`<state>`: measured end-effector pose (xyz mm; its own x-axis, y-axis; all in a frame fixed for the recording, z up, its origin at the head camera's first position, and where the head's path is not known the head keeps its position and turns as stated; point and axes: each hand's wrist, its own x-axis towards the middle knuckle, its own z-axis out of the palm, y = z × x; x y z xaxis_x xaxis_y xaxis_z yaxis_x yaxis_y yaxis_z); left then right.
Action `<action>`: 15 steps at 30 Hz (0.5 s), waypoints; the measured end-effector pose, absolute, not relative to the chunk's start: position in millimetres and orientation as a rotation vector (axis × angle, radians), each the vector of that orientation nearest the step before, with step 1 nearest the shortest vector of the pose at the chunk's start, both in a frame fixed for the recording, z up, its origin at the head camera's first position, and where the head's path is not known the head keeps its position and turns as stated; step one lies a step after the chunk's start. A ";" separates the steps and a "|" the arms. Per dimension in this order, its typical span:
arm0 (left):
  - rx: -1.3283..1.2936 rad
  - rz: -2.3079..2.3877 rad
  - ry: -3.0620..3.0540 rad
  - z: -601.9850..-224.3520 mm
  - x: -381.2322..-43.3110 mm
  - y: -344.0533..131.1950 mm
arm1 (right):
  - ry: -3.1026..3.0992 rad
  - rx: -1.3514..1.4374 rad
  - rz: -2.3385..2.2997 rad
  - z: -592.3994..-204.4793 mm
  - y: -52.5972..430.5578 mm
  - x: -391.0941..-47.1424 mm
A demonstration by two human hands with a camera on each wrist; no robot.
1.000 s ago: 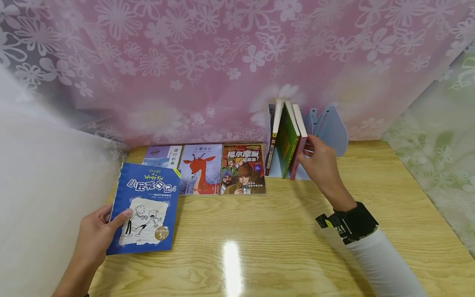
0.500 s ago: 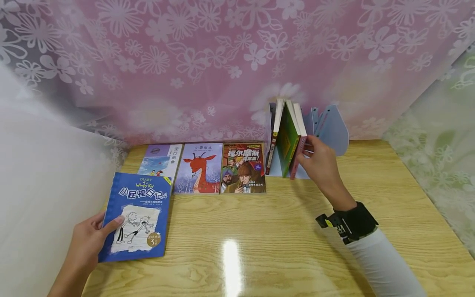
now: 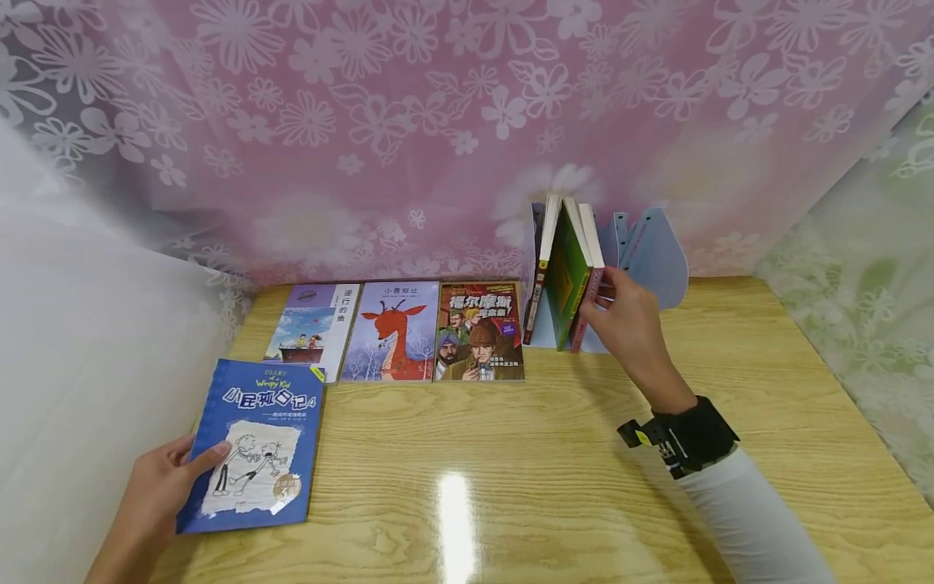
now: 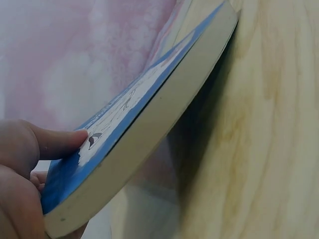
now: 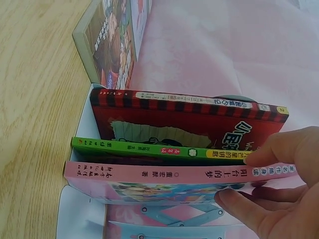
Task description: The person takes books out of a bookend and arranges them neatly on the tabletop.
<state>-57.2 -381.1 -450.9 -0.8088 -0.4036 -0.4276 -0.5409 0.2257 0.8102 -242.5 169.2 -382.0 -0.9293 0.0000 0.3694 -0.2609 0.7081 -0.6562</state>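
Observation:
My left hand (image 3: 156,487) grips a blue Wimpy Kid book (image 3: 255,446) by its left edge, thumb on the front cover. In the left wrist view the blue book is tilted over the table, its far corner close to the wood. My right hand (image 3: 631,324) pinches a pink book (image 5: 164,174), thumb on its cover and index finger over the spine at the green book's edge. This pink book stands upright beside a green book (image 5: 139,148) and a red-and-black book (image 5: 199,119). All three stand in a pale blue bookend rack (image 3: 657,251).
Flat along the back of the table (image 3: 554,470) lie a fish-title book (image 3: 302,332), a deer book (image 3: 394,332) and a detective book (image 3: 477,332). The blue book overlaps the fish-title book's lower corner in the head view. A pink floral curtain (image 3: 409,162) hangs behind.
My left hand has carried the blue book down and to the left, uncovering more of the fish-title book. My right hand stays at the pink book, almost still.

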 end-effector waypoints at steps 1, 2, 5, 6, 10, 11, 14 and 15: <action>-0.923 1.624 2.361 -452.0 -56.7 -383.3 | -2.574 0.201 1.065 -381.9 169.0 -242.5; -0.929 1.604 2.368 -453.2 -56.4 -385.3 | -2.574 0.197 1.068 -382.0 169.0 -242.8; -0.937 1.573 2.375 -455.9 -56.2 -390.1 | -2.581 0.175 1.079 -382.1 169.2 -243.6; -0.934 1.568 2.374 -456.6 -55.9 -391.1 | -2.585 0.168 1.082 -382.0 169.2 -243.5; -0.912 1.590 2.351 -459.8 -54.1 -393.8 | -2.594 0.146 1.067 -381.6 168.9 -243.0; -0.904 1.601 2.341 -460.5 -53.3 -394.2 | -2.595 0.142 1.061 -381.5 168.8 -243.0; -0.890 1.618 2.322 -462.6 -51.1 -395.6 | -2.594 0.133 1.038 -381.6 168.5 -243.0; -0.890 1.620 2.320 -463.2 -50.7 -396.1 | -2.594 0.128 1.028 -381.9 168.5 -243.4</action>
<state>-50.7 -396.1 -463.2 -0.8060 -0.3702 -0.4619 -0.5612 0.2296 0.7952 -243.4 168.5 -381.9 -0.9360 0.0428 0.3494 -0.2082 0.7331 -0.6475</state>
